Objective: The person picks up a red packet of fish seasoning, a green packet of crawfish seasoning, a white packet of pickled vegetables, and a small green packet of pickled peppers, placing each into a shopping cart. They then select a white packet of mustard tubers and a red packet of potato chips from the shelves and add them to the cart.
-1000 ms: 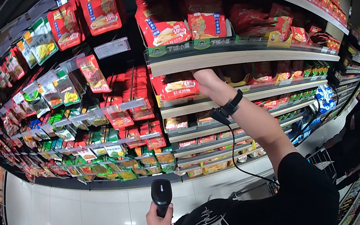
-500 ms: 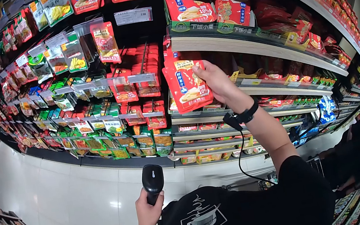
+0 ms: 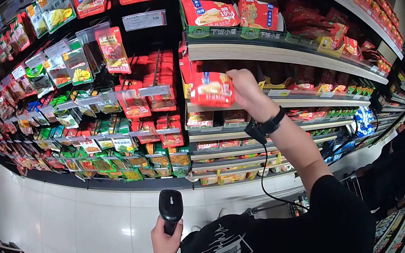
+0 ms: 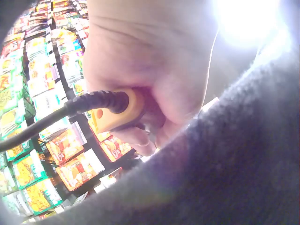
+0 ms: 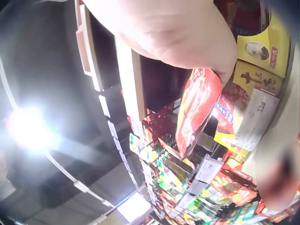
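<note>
My right hand pinches the edge of a red food pouch in front of the second shelf of the right-hand unit. The pouch is slightly blurred in the head view; in the right wrist view the red pouch hangs edge-on below the hand. Lower down, near my body, my left hand grips the handle of a black barcode scanner, its head pointing toward the shelves. A cable leaves the yellow handle end in the left wrist view.
Similar red pouches stand on the shelf just above, behind a green-labelled edge strip. Hooks of hanging packets fill the rack to the left. A shelf board juts out above my right hand. A cart is at the right.
My right hand, reaching in under the shelf board at first, has brought out the red pouch. Since then it has moved slightly up and tilted the pouch. The left hand keeps holding the scanner.
</note>
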{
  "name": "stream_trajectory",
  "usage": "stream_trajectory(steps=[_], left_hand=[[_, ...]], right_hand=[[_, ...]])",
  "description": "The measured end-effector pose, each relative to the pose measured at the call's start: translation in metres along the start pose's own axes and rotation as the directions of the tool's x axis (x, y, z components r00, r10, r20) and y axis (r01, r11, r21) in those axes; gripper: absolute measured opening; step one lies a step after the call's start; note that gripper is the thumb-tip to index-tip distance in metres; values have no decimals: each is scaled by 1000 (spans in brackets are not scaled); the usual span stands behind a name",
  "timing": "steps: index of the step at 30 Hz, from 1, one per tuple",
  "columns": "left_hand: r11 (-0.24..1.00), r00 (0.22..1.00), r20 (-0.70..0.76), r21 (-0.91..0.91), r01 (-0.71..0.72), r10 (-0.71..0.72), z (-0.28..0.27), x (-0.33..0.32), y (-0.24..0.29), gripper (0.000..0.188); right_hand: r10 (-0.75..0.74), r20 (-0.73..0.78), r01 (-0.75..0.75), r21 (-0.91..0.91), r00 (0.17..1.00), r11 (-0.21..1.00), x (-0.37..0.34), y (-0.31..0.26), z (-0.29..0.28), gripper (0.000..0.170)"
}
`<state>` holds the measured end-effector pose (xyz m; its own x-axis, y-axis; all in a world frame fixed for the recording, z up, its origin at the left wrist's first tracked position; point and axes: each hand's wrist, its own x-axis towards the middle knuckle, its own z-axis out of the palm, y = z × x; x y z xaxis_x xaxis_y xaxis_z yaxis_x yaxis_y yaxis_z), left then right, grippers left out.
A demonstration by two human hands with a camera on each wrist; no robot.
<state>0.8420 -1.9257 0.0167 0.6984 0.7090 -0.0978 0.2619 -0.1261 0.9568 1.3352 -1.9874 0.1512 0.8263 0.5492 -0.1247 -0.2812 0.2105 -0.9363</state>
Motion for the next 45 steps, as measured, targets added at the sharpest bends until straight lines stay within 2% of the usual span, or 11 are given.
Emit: stream_trajectory(steps=[4, 10, 16, 19, 22, 25, 28, 31, 34, 40, 45], left_hand=[[1000, 1000, -27, -10, -10, 9, 4, -2, -2, 27], [999, 998, -44, -2, 34, -34, 3, -5, 0, 27], [1000, 998, -62, -13, 23, -23, 7, -4, 5, 25], [1000, 997, -71, -1, 1, -1, 9, -1, -1, 24], [1000, 998, -66, -26, 14, -16, 10, 0, 3, 24], [1000, 998, -56, -6, 3, -3, 10, 2, 0, 24], [1000, 999, -36, -1, 12, -12, 10, 5, 2, 23], [999, 999, -25, -43, 20, -21, 12, 7, 10, 23], [1000, 1000, 4, -7, -2, 2, 8, 11, 0, 24], [997, 995, 98, -79, -17, 24, 1, 14, 5, 26], [999, 985, 168, -42, -34, 41, -6, 18, 5, 25]], right_hand=[[-187, -150, 231, 378, 971, 896, 28, -11, 10, 28], [-353, -152, 384, 397, 923, 833, 49, -8, 26, 36], [-614, -151, 602, -119, 775, 790, 87, 4, 20, 43], [-876, 125, 600, -773, 466, 209, 115, 18, -2, 48], [-850, 335, 487, -866, 407, -108, 129, 27, -15, 54], [-681, 291, 495, -860, 672, 121, 67, 8, 4, 65], [-758, 302, 475, -880, 578, 12, 41, -3, 8, 65], [-584, 215, 388, -903, 783, 188, 34, -2, 2, 61], [-265, 331, 295, -941, 905, -167, 29, -3, -17, 55], [-259, 257, 213, -959, 931, -187, -16, -21, -7, 33], [-742, 441, 417, -877, 505, -237, -60, -7, -32, 26]])
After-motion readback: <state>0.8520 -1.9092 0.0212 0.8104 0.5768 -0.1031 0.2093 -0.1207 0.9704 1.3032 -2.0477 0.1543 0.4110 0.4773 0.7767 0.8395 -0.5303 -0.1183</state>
